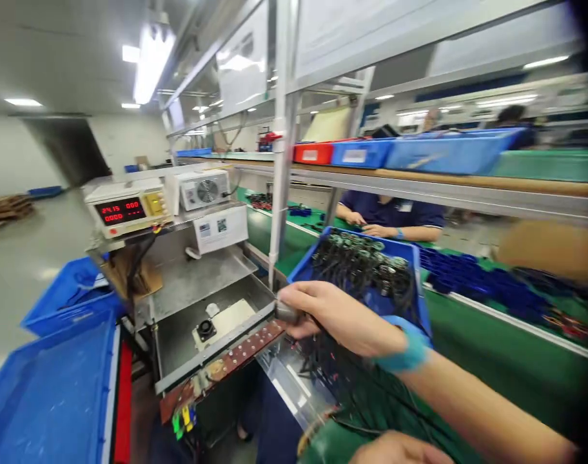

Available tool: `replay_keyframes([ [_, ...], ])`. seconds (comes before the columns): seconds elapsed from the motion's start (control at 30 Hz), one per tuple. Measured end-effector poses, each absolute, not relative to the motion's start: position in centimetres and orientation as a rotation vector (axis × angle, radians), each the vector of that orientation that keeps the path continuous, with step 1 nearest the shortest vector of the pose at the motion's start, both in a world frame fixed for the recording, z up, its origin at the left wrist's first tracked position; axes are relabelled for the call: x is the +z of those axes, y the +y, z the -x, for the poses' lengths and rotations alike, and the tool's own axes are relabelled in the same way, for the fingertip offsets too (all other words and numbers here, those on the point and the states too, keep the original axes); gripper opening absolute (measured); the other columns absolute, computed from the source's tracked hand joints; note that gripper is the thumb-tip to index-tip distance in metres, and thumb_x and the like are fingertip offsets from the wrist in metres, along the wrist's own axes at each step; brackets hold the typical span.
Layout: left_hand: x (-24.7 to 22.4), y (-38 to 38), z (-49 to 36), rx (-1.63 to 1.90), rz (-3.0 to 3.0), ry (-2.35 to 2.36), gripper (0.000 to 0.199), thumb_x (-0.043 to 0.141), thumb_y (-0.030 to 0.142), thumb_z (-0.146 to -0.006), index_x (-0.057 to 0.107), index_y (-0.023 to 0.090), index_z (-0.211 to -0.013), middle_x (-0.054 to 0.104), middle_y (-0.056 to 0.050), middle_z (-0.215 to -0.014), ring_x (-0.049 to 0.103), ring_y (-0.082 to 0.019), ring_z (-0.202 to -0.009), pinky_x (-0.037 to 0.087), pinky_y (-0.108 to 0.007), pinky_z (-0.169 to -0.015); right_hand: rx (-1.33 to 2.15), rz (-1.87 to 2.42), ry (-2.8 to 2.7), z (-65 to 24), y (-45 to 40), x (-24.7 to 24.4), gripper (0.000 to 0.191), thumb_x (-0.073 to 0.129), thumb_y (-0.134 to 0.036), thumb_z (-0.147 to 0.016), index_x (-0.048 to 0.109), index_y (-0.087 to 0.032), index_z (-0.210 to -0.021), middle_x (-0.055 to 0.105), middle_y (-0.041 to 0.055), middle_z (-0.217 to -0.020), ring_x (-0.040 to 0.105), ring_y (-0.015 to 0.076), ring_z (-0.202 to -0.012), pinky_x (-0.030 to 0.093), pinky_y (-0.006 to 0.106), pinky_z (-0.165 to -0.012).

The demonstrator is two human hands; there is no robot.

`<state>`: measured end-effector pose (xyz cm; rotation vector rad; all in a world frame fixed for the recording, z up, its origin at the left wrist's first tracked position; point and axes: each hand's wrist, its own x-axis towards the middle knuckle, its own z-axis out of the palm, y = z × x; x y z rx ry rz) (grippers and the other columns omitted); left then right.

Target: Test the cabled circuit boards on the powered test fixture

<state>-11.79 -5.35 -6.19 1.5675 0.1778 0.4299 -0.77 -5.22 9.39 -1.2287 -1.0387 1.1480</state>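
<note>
One hand, the right hand [335, 319], grips a small dark cylindrical part [287, 312], long axis pointing left toward the near test fixture [216, 325]; left hand [400, 450] low, near, grip unclear.

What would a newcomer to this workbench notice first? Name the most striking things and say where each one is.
At centre, the right hand grips a small dark cylindrical part trailing black wires, just in front of a blue bin heaped with similar wired parts. To the left, a meter glows with red digits above a metal test fixture.
</note>
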Motion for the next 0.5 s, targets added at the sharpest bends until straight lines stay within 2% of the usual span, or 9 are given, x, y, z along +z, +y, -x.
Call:
replay_keyframes([
  [0.07, -7.4, -2.5, 12.9, 0.619, -1.466, 0.338, 0.088, 0.079, 0.061, -0.069, 0.055, 0.021, -0.143, 0.059, -0.015, -0.137, 0.047, -0.037, -0.136, 0.038, -0.046, -0.116, 1.197, 1.156, -0.980, 2.0, 2.8, 7.6, 0.025, 0.065, -0.027, -0.095, 0.059, -0.004, -0.087, 0.057, 0.0046, -0.082, 0.056, 0.0070, -0.066, 0.059, 0.021, -0.064],
  [0.13, -9.2, 0.3, 14.4, 0.771, -1.358, 0.462, 0.088, 0.080, 0.060, -0.069, 0.055, 0.020, -0.142, 0.059, -0.016, -0.136, 0.047, -0.036, -0.136, 0.037, -0.045, -0.116, 1.397, 1.137, -0.820, 3.8, 9.2, 5.4, 0.019, 0.061, -0.024, -0.097, 0.059, -0.005, -0.095, 0.063, 0.0062, -0.087, 0.060, 0.0093, -0.067, 0.060, 0.022, -0.061],
  [0.27, -14.0, 4.9, 17.5, 1.052, -1.097, 0.674, 0.090, 0.082, 0.061, -0.067, 0.054, 0.016, -0.140, 0.057, -0.019, -0.136, 0.048, -0.034, -0.136, 0.037, -0.043, -0.116, 1.670, 1.169, -0.726, 8.6, 15.8, 1.9, 0.024, 0.049, -0.029, -0.105, 0.055, -0.007, -0.099, 0.064, 0.0069, -0.079, 0.066, 0.0130, -0.066, 0.053, 0.016, -0.052],
  [0.33, -16.4, 6.1, 17.7, 1.197, -0.952, 0.748, 0.096, 0.083, 0.065, -0.065, 0.051, 0.013, -0.139, 0.052, -0.022, -0.141, 0.047, -0.032, -0.137, 0.036, -0.041, -0.117, 1.728, 1.156, -0.770, 10.8, 16.7, 0.8, 0.025, 0.048, -0.032, -0.105, 0.054, -0.008, -0.099, 0.064, 0.0069, -0.080, 0.067, 0.0124, -0.068, 0.052, 0.015, -0.052],
  [0.4, -17.8, 6.4, 16.4, 1.270, -0.877, 0.668, 0.089, 0.080, 0.067, -0.069, 0.051, 0.010, -0.131, 0.052, -0.024, -0.141, 0.052, -0.028, -0.132, 0.038, -0.036, -0.114, 1.696, 1.178, -0.942, 12.2, 17.4, -0.1, 0.028, 0.045, -0.035, -0.107, 0.054, -0.009, -0.101, 0.066, 0.0087, -0.088, 0.068, 0.0114, -0.073, 0.054, 0.016, -0.059],
  [0.43, -18.1, 6.2, 15.5, 1.247, -0.859, 0.579, 0.083, 0.078, 0.067, -0.072, 0.052, 0.009, -0.125, 0.058, -0.023, -0.132, 0.059, -0.026, -0.123, 0.043, -0.035, -0.108, 1.602, 1.241, -1.115, 12.6, 18.0, -0.5, 0.032, 0.041, -0.037, -0.108, 0.054, -0.009, -0.103, 0.067, 0.0100, -0.092, 0.068, 0.0109, -0.075, 0.055, 0.017, -0.063],
  [0.5, -17.9, 5.3, 13.7, 1.095, -0.826, 0.411, 0.074, 0.076, 0.071, -0.071, 0.052, 0.011, -0.106, 0.069, -0.014, -0.089, 0.070, -0.022, -0.085, 0.053, -0.031, -0.077, 1.293, 1.418, -1.485, 12.8, 19.6, -1.4, 0.039, 0.039, -0.044, -0.108, 0.054, -0.008, -0.111, 0.067, 0.0123, -0.102, 0.067, 0.0112, -0.077, 0.056, 0.021, -0.067],
])
